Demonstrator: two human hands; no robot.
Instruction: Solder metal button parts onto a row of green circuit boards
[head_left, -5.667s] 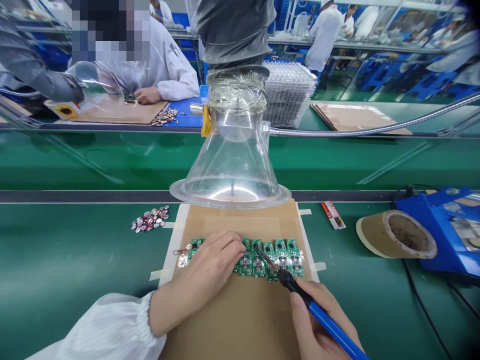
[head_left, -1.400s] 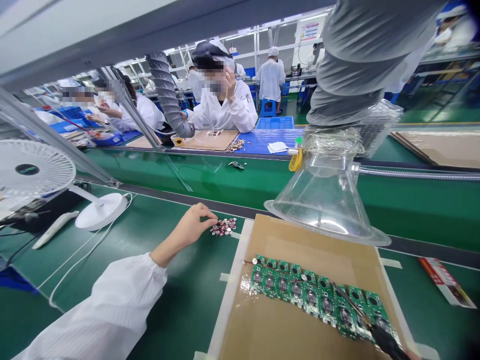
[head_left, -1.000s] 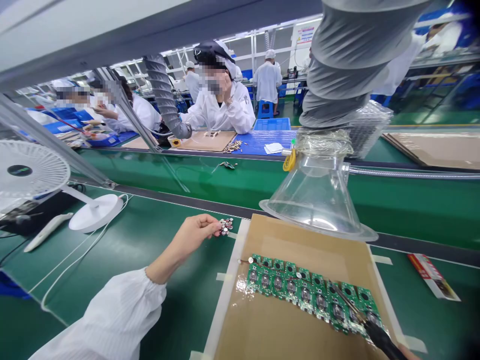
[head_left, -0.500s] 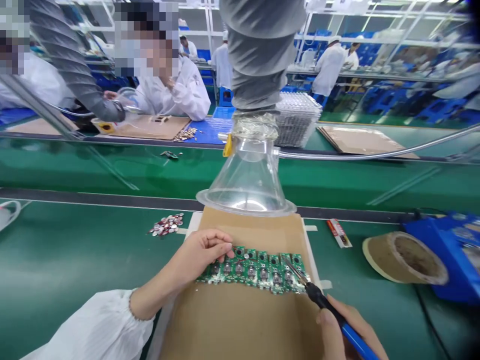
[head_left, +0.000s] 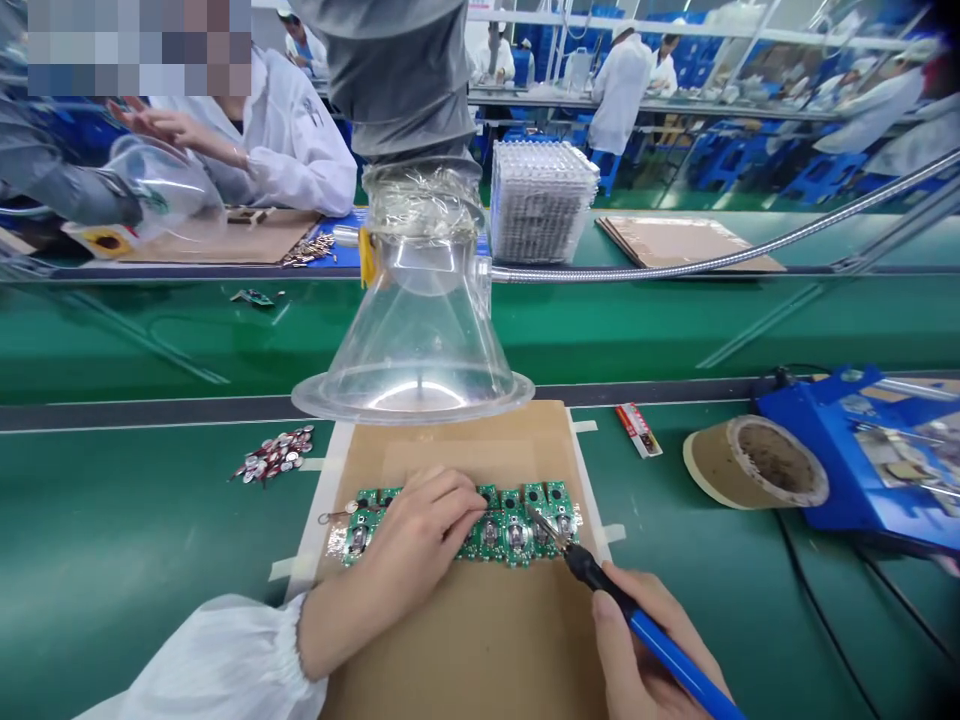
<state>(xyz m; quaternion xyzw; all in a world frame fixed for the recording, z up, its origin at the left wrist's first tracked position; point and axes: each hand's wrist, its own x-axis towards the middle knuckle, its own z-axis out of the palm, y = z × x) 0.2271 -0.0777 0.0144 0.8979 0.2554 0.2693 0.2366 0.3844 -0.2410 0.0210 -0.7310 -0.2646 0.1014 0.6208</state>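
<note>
A strip of green circuit boards (head_left: pixel 517 525) lies across a brown cardboard mat (head_left: pixel 480 640). My left hand (head_left: pixel 412 545) rests on the left half of the strip, its fingers curled and pinched together at the middle boards; what they hold is hidden. My right hand (head_left: pixel 637 670) grips a blue-handled soldering iron (head_left: pixel 652 640). The iron's tip touches a board near the strip's right end. A clear fume funnel (head_left: pixel 412 340) hangs just behind the mat.
A pile of small metal parts (head_left: pixel 274 455) lies left of the mat. To the right are a red-white packet (head_left: pixel 637 430), a brown round holder (head_left: pixel 757 465) and a blue soldering station (head_left: pixel 862 460). A co-worker (head_left: pixel 277 140) sits across the green belt by stacked clear trays (head_left: pixel 540 200).
My left hand pinched pieces at the metal pile, then came back to the board strip and now sits further along it. The iron has stayed over the right end.
</note>
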